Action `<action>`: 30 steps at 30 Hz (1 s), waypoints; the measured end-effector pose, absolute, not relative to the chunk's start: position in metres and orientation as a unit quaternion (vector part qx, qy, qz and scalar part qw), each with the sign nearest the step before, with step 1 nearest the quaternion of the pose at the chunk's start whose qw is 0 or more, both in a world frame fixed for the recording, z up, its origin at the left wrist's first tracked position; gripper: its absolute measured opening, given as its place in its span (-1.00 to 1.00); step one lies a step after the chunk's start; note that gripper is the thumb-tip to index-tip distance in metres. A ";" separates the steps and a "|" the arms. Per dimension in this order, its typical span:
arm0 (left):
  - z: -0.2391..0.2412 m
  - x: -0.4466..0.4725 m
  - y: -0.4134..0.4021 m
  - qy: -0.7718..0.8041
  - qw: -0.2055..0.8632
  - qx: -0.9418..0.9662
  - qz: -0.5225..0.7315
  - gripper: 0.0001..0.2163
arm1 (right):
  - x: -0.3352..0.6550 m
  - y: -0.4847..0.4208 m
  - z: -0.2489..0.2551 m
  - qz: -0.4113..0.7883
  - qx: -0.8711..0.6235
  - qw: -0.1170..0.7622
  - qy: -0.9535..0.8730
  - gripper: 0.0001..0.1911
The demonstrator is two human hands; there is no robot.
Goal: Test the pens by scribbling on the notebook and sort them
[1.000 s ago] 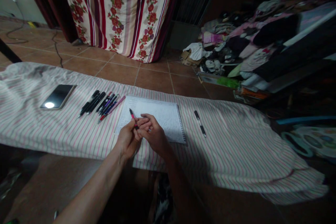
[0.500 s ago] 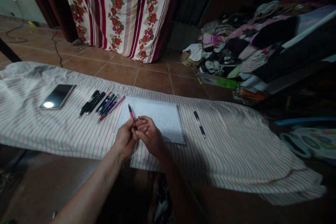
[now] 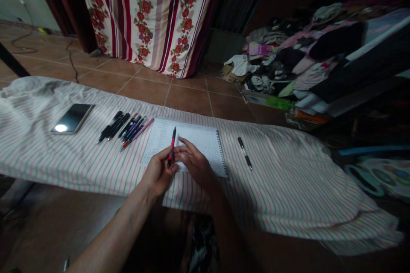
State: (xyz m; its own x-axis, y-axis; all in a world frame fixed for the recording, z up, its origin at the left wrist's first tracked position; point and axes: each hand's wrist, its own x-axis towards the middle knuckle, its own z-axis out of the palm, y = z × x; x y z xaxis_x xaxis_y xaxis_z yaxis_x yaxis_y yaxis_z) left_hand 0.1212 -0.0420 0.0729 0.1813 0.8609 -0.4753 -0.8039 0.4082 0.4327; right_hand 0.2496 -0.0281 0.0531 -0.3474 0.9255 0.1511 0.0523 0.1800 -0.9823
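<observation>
A red-and-black pen [image 3: 173, 141] is pinched between the thumb and fingers of my left hand [image 3: 159, 171], its black tip pointing away from me. Close on its right, my right hand [image 3: 197, 164] has its fingers apart, the index finger stretched out; whether a fingertip touches the pen I cannot tell. Both hands are over the near part of a spiral notebook [image 3: 205, 143] with writing on its open page. On the cloth to the right lies a clear pen with black ends [image 3: 245, 153]. Several pens [image 3: 128, 130] lie in a bunch left of the notebook.
A phone [image 3: 73, 118] with a bright reflection lies at the left of the striped cloth [image 3: 288, 179]. Beyond the table hang a flowered curtain [image 3: 150, 17] and, to the right, a heap of clothes [image 3: 294, 47]. A tiled floor [image 3: 188, 96] runs behind.
My left hand has moved slightly right with the pen, which now stands more upright. My right hand has drawn off to the right and its fingers have opened.
</observation>
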 end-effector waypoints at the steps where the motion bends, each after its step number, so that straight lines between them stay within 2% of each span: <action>1: 0.074 0.123 -0.044 0.361 0.757 0.060 0.541 -0.91 | 0.250 -0.027 0.052 0.513 -0.378 0.426 -0.642 -0.50; 7: 0.065 0.135 -0.061 0.439 0.696 0.272 0.499 -0.77 | 0.249 -0.023 0.044 0.392 -0.460 0.450 -0.658 -0.65; 11: 0.058 0.141 -0.070 0.469 0.681 0.298 0.476 -0.74 | 0.248 -0.024 0.042 0.338 -0.463 0.429 -0.698 -0.68; 16: 0.060 0.136 -0.081 0.482 0.599 0.471 0.433 -0.50 | 0.246 -0.022 0.047 0.282 -0.530 0.482 -0.638 -0.73; 18: 0.060 0.133 -0.087 0.486 0.520 0.585 0.389 -0.49 | 0.242 -0.020 0.050 0.316 -0.564 0.519 -0.559 -0.70; 21: 0.055 0.127 -0.094 0.503 0.300 0.765 0.269 -0.70 | 0.234 -0.018 0.053 0.374 -0.578 0.548 -0.476 -0.66; 23: 0.049 0.122 -0.096 0.517 0.182 0.813 0.196 -0.80 | 0.227 -0.018 0.052 0.410 -0.567 0.552 -0.453 -0.65; 26: 0.041 0.115 -0.095 0.532 0.091 0.829 0.145 -0.79 | 0.216 -0.016 0.044 0.451 -0.557 0.547 -0.432 -0.63; 30: 0.034 0.107 -0.091 0.563 0.021 0.817 0.121 -0.65 | 0.204 -0.009 0.026 0.464 -0.562 0.522 -0.443 -0.65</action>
